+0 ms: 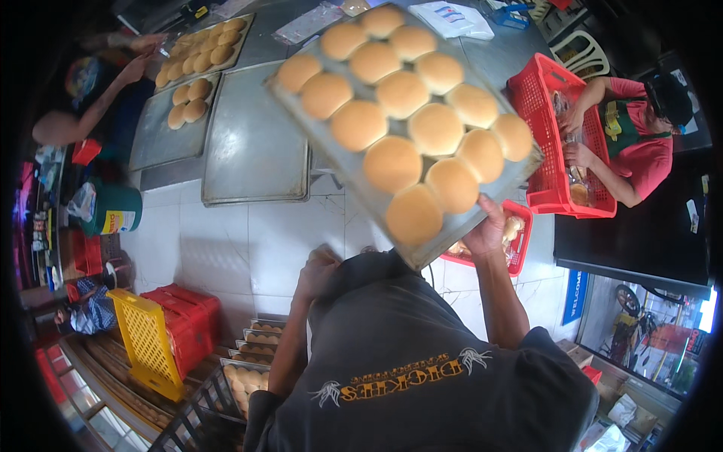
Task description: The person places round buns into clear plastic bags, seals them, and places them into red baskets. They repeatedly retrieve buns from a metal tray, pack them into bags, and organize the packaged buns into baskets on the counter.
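Observation:
A metal baking tray [343, 157] of round golden buns [437, 129] slants across the upper middle, raised in front of me. My right hand [488, 227] grips its near right corner, thumb on the rim and the other fingers hidden underneath. The tray's far end reaches over the steel table, and I cannot tell whether it touches anything there. Low by my waist, my left hand [319, 273] is curled closed next to the dark cloth of my shirt [392, 324]. Its fingertips are blurred and hidden, so anything in them does not show.
On the steel table lie an empty tray [256, 135] and bun trays [181, 143] near another person's hands [139, 64]. At right, a co-worker [633, 143] handles bagged bread in a red crate [538, 135]. A rack of bun trays [252, 354] and red crate [184, 324] stand lower left.

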`<action>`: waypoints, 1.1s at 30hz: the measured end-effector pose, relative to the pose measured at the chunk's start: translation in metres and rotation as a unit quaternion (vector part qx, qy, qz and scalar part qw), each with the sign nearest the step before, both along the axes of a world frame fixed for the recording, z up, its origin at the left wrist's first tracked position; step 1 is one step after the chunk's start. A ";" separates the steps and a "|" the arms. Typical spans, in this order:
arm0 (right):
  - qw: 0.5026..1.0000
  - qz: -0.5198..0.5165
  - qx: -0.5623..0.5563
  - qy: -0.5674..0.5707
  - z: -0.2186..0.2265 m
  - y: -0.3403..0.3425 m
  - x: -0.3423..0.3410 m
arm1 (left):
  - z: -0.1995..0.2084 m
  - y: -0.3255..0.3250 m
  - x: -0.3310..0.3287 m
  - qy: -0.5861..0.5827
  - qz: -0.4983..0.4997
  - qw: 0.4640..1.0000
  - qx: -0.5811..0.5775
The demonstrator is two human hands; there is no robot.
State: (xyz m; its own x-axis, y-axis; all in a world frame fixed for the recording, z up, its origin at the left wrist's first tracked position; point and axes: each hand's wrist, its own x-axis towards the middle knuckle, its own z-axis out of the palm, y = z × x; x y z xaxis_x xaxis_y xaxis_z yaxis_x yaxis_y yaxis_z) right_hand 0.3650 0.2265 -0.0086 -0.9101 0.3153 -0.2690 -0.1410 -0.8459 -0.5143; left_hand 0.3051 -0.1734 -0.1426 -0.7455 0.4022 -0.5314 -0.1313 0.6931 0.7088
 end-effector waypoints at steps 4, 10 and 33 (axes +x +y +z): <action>0.992 -0.122 0.022 0.024 0.000 0.022 -0.001 | -0.026 -0.006 -0.018 -0.003 -0.007 1.000 -0.009; 0.972 -0.232 -0.014 -0.030 -0.015 0.048 -0.034 | -0.021 0.001 -0.082 -0.008 -0.057 0.998 -0.007; 0.366 0.030 0.851 -0.376 -0.105 0.165 -0.129 | 0.036 0.412 -0.192 0.472 -0.284 0.834 0.018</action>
State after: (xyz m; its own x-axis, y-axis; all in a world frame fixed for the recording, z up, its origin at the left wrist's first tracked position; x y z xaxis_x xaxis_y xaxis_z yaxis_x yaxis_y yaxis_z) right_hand 0.2359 0.3916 -0.1134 -0.7988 0.5949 0.0891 0.5750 0.7987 -0.1774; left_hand 0.1135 0.2383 -0.1068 -0.5081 0.8366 0.2048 0.8403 0.4293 0.3312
